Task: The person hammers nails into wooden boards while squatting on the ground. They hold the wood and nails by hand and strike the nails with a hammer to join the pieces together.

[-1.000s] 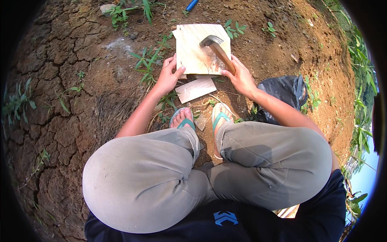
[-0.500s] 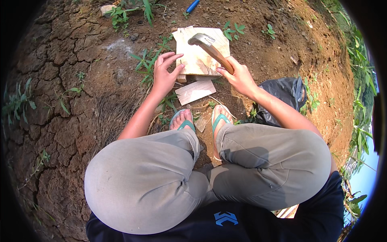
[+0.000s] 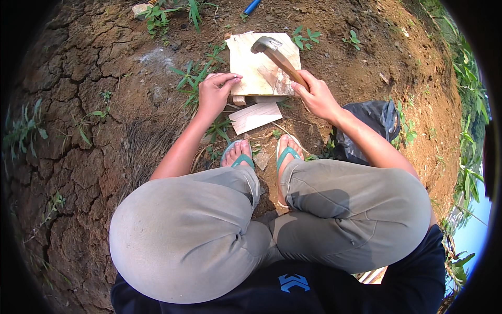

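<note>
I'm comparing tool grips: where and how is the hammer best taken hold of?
Probably by the lower wooden handle of the hammer, coming from the right: its metal head sits at the upper left, and the slim handle slants down to the right hand, which grips it there.

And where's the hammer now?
In the head view's upper centre, the hammer is in the right grip, its metal head over the pale board.

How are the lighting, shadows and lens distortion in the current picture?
Head view: sunlight whitens the pale, flat wooden board and glints on the metal-headed, wooden-handled hammer; head view: a dark shadow crosses the right leg of the grey trousers; head view: fisheye curvature bends the scene inside a black rim; what the bare left hand pinches, if anything, is unclear.
</note>
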Action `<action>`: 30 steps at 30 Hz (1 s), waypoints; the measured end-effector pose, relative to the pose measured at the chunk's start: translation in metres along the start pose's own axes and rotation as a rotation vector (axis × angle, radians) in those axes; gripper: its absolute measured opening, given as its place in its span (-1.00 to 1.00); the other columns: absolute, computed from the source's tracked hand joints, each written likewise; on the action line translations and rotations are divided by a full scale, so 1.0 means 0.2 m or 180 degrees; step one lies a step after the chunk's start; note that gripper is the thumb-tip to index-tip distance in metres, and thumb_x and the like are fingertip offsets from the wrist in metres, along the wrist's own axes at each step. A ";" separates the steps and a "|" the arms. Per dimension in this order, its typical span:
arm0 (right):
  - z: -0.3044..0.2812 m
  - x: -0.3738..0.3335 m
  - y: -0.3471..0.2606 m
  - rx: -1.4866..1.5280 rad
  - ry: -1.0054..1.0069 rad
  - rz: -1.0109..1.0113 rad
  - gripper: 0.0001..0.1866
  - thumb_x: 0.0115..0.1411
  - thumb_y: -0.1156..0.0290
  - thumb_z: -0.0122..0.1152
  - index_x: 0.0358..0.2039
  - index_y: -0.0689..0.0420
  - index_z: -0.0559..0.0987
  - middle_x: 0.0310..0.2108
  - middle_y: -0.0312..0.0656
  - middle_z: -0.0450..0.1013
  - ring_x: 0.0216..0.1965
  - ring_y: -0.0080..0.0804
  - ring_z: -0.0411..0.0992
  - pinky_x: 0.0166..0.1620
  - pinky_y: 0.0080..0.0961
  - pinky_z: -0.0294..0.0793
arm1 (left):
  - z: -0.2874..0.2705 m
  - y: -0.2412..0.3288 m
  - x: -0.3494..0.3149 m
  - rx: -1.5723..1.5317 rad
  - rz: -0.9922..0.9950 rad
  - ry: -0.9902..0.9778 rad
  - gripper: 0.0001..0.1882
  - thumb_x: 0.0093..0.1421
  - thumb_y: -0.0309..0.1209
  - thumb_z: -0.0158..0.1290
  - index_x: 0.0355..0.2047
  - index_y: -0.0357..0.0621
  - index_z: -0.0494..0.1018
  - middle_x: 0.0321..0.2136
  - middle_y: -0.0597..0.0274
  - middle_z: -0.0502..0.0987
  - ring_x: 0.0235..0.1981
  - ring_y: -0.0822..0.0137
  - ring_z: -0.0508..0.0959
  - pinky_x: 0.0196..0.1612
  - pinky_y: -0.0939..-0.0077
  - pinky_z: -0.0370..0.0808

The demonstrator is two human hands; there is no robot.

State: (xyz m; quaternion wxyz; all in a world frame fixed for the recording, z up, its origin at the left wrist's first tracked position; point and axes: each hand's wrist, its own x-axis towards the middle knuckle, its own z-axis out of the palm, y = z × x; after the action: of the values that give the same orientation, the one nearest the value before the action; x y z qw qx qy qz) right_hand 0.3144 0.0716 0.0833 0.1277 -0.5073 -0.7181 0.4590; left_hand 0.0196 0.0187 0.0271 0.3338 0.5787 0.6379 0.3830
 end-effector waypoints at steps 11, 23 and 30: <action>-0.01 -0.06 -0.26 -0.0496 -0.0619 -0.0313 -0.65 0.42 0.22 0.06 0.04 0.23 0.46 -0.28 0.25 0.52 -0.16 0.31 0.50 -0.11 0.03 0.49 | 0.06 -0.03 -0.04 -0.0109 0.0203 0.0211 -0.87 0.14 -0.48 0.27 -0.29 -0.09 0.74 -0.32 0.14 0.72 -0.23 0.25 0.66 -0.05 0.39 0.52; -0.08 -0.05 -0.25 -0.0404 -0.0478 -0.0119 -0.61 0.43 0.11 0.08 -0.08 0.23 0.51 -0.52 0.10 0.49 -0.49 0.01 0.50 -0.36 -0.15 0.43 | 0.09 -0.01 -0.05 -0.0218 -0.0048 0.0269 -0.85 0.17 -0.45 0.27 -0.25 -0.09 0.73 -0.32 0.21 0.72 -0.24 0.33 0.61 -0.09 0.45 0.51; -0.03 -0.09 -0.25 -0.1051 -0.0433 -0.0539 -0.64 0.41 0.07 0.09 -0.08 0.12 0.44 -0.42 0.21 0.53 -0.31 0.26 0.54 -0.28 0.05 0.49 | 0.08 -0.01 -0.06 -0.0161 -0.0087 0.0324 -0.84 0.17 -0.49 0.27 -0.23 -0.14 0.73 -0.36 0.24 0.65 -0.28 0.40 0.57 -0.18 0.50 0.49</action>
State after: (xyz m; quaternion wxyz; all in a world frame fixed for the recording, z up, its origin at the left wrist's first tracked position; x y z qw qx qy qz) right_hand 0.2959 0.0568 0.1316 0.0321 -0.4270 -0.8306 0.3559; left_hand 0.0340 0.0082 0.0164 0.3207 0.5411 0.6520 0.4234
